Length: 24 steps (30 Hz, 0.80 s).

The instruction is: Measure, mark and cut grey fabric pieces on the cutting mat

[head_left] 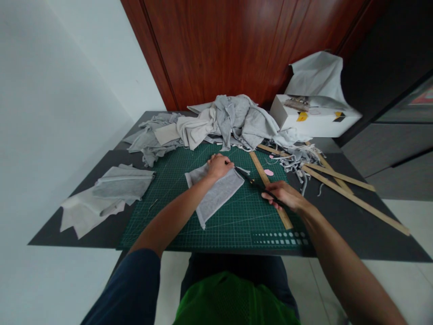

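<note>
A piece of grey fabric lies on the green cutting mat, its lower left corner pointing toward me. My left hand is closed on the fabric's far edge, fingers bent over it. Black scissors are in my right hand, gripped by the handles. Their blades reach left to the fabric's upper right edge, close to my left fingers. A narrow strip of fabric sticks out beyond the blades. Under the scissors and my right hand runs a wooden ruler, slanting across the mat.
Heaped grey and off-white fabric lines the back of the dark table. Folded pieces lie at left. To the right are thin offcuts, more wooden rulers and a pink scrap. A white box stands at the back right.
</note>
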{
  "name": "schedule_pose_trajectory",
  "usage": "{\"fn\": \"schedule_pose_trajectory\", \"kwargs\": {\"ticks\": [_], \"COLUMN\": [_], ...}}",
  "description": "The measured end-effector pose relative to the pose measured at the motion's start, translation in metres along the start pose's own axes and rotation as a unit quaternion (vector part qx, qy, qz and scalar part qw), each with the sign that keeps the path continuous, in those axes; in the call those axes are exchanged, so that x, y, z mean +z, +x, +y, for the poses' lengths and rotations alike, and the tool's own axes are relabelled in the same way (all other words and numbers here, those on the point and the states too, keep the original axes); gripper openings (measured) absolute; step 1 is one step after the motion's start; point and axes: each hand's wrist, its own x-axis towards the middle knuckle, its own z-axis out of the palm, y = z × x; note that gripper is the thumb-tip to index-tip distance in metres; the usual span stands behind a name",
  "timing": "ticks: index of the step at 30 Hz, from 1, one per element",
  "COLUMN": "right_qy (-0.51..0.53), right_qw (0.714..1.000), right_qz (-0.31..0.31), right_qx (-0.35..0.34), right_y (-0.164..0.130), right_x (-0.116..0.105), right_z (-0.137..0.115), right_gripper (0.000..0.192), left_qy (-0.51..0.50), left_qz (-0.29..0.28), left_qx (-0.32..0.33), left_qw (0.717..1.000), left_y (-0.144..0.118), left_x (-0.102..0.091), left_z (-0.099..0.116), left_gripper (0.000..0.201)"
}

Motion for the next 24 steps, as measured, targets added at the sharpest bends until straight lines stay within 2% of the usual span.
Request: {"fn": "schedule_pose_trajectory", "kwargs": {"ticks": [3,7,9,11,14,19,24], "right_qy": [-0.021,-0.017,-0.016,-0.018,-0.016,0.011,0.043], "right_qw": [1.000,1.000,1.000,1.000,1.000,0.999,0.998], "right_qz": [-0.020,-0.020,-0.019,-0.019,-0.017,-0.036,-0.041], "right_qx": [-0.003,0.001,-0.002,-0.004,-0.003,-0.006,-0.010], "right_y": [-0.002,-0.002,-0.003,-0.003,-0.004,-0.005,-0.005], "right_x": [-0.010,-0.011,-0.010,-0.008,-0.007,-0.006,-0.005], "right_z": [0.003,0.005,0.005,0.006,0.006,0.006,0.007], "right_gripper": [0.029,0.027,0.027,0.029,0.033,0.039,0.042], "left_qy": [-0.003,-0.011,0.005,0.019,0.022,0.025,0.008], "left_qz": [-0.034,-0.095,-0.107,-0.110,-0.107,-0.107,-0.100], "left_qx": [0.027,0.092,0.095,0.089,0.081,0.054,0.048], "left_qw": [0.999,0.991,0.990,0.990,0.991,0.992,0.994], "left_y": [-0.011,-0.003,0.003,0.008,0.014,0.025,0.033], "left_x": [-0.009,-0.027,-0.033,-0.036,-0.034,-0.024,-0.018], "left_z": [-0.003,-0.013,-0.015,-0.013,-0.006,0.004,0.000], "left_gripper": [0.024,0.026,0.030,0.024,0.013,0.012,0.012]}}
